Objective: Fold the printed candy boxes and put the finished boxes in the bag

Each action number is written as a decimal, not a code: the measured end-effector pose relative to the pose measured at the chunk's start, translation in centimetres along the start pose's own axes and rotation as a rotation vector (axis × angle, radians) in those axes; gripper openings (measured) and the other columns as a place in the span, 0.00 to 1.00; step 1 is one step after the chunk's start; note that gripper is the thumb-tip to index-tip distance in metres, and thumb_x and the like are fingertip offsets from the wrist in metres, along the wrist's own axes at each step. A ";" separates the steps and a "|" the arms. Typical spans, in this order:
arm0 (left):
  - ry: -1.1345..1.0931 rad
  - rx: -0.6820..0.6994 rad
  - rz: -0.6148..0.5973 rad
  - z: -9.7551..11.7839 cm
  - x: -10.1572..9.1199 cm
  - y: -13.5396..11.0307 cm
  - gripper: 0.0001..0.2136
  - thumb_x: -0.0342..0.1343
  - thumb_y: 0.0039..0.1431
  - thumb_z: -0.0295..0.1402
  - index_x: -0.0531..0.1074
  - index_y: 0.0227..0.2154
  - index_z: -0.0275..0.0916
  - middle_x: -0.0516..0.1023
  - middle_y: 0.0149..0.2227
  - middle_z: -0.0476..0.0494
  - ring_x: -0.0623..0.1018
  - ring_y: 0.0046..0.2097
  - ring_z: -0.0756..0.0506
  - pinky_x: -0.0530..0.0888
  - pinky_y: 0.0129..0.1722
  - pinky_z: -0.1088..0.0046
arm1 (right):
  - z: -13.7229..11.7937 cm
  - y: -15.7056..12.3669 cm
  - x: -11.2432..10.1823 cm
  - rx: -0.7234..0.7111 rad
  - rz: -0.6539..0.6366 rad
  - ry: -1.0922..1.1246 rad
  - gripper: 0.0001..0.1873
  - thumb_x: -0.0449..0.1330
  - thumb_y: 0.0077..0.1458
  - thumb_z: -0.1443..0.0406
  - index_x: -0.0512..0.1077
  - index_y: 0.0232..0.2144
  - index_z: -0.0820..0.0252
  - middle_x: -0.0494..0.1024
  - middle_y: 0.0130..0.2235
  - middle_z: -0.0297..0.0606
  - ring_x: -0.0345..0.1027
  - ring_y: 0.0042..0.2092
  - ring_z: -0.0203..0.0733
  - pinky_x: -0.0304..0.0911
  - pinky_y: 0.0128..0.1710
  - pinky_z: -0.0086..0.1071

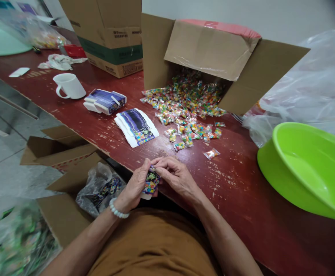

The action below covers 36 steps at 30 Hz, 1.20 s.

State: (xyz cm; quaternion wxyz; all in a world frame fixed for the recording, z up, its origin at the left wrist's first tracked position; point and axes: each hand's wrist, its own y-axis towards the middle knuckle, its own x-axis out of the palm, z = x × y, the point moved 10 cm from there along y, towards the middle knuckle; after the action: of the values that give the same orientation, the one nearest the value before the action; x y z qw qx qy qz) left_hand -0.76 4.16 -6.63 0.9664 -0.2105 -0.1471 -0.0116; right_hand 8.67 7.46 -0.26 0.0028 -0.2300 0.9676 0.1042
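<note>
A small printed candy box (pixel 150 181), dark with colourful pictures, is held upright at the table's front edge. My left hand (pixel 137 182), with a beaded bracelet at the wrist, wraps round its left side. At the top of the box, my right hand (pixel 176 174) pinches with thumb and fingers; the right fingertips partly cover the edge there. Just beyond lies a stack of flat printed cartons (pixel 137 126), and behind it another stack of cartons (pixel 105 101). Small clear packets of coloured candies (pixel 184 115) spread over the table ahead, with one loose packet (pixel 212 154) nearer me.
An open cardboard box (pixel 204 50) on its side spills the candy packets. A green basin (pixel 299 180) stands right, a white mug (pixel 69 86) left. Below the left edge, an open carton (pixel 66 214) holds a plastic bag (pixel 98 188) of dark printed packs.
</note>
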 end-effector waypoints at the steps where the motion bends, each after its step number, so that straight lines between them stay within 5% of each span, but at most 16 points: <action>1: -0.008 -0.010 0.004 -0.1 0.0 0.1 0.35 0.48 0.60 0.60 0.70 0.59 0.36 0.77 0.23 0.47 0.73 0.16 0.50 0.69 0.15 0.78 | -0.8 -0.2 0.2 -0.065 -0.016 -0.068 0.06 0.61 0.60 0.62 0.76 0.34 0.56 0.80 0.46 0.40 0.74 0.46 0.41 0.68 0.48 0.38; 6: -0.112 -0.094 0.012 -1.1 0.0 -0.3 0.31 0.49 0.62 0.57 0.66 0.60 0.42 0.77 0.25 0.47 0.76 0.19 0.48 0.72 0.17 0.75 | -0.8 0.5 -0.7 -0.134 -0.077 -0.310 0.07 0.58 0.64 0.64 0.77 0.38 0.55 0.80 0.44 0.39 0.73 0.46 0.40 0.67 0.50 0.37; 8: -0.205 -0.148 -0.010 -1.5 0.3 -1.1 0.28 0.48 0.63 0.56 0.64 0.59 0.45 0.79 0.30 0.45 0.79 0.24 0.46 0.78 0.23 0.69 | 0.2 1.9 -2.9 -0.119 -0.006 -0.456 0.10 0.56 0.65 0.63 0.77 0.41 0.55 0.80 0.43 0.40 0.73 0.45 0.42 0.68 0.48 0.37; 12: -0.373 -0.196 -0.120 -1.6 1.5 -2.8 0.24 0.42 0.67 0.53 0.64 0.56 0.44 0.78 0.33 0.43 0.81 0.30 0.45 0.80 0.33 0.64 | 2.8 4.4 -7.1 -0.047 0.153 -1.010 0.21 0.62 0.59 0.64 0.72 0.54 0.61 0.74 0.56 0.52 0.65 0.57 0.55 0.61 0.57 0.49; 16: -0.363 -0.221 -0.119 -1.9 1.6 -3.4 0.23 0.39 0.69 0.51 0.66 0.54 0.43 0.77 0.34 0.43 0.80 0.30 0.45 0.80 0.31 0.66 | 4.7 4.8 -7.0 0.063 0.113 -1.198 0.20 0.62 0.59 0.65 0.73 0.53 0.63 0.75 0.56 0.53 0.65 0.56 0.58 0.62 0.54 0.49; 20: -0.320 -0.229 -0.088 -2.3 1.6 -3.1 0.22 0.40 0.68 0.51 0.67 0.53 0.42 0.77 0.32 0.44 0.79 0.28 0.46 0.79 0.28 0.69 | 1.1 2.8 -4.8 -0.056 0.163 -0.988 0.13 0.62 0.60 0.64 0.76 0.47 0.60 0.78 0.51 0.48 0.68 0.53 0.54 0.64 0.52 0.45; 23: -0.228 -0.176 -0.028 -2.4 0.9 -2.6 0.26 0.42 0.66 0.55 0.67 0.53 0.41 0.76 0.30 0.46 0.77 0.25 0.48 0.77 0.23 0.72 | -0.8 1.0 -1.6 -0.125 -0.017 -0.636 0.08 0.59 0.63 0.64 0.78 0.36 0.58 0.80 0.36 0.39 0.72 0.40 0.42 0.67 0.44 0.34; 28: -0.013 -0.028 -0.003 -1.8 0.0 -2.3 0.32 0.45 0.60 0.62 0.69 0.51 0.40 0.74 0.26 0.49 0.73 0.21 0.50 0.73 0.18 0.76 | -2.1 -0.8 0.5 -0.186 -0.149 -0.491 0.10 0.58 0.64 0.64 0.80 0.36 0.59 0.78 0.32 0.38 0.71 0.33 0.37 0.65 0.36 0.29; 36: 0.159 0.029 -0.127 0.7 0.5 -3.4 0.32 0.49 0.57 0.62 0.70 0.52 0.40 0.76 0.30 0.45 0.74 0.26 0.48 0.73 0.24 0.75 | -1.0 -1.5 0.0 0.063 -0.228 -0.317 0.09 0.60 0.61 0.64 0.82 0.38 0.56 0.83 0.35 0.37 0.74 0.35 0.38 0.67 0.37 0.30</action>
State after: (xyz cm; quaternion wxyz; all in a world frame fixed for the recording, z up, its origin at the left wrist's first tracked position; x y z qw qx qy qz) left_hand -0.73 1.39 -4.51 0.9752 -0.1854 -0.0831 -0.0876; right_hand 9.37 5.91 0.43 0.1739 -0.3187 0.9255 0.1077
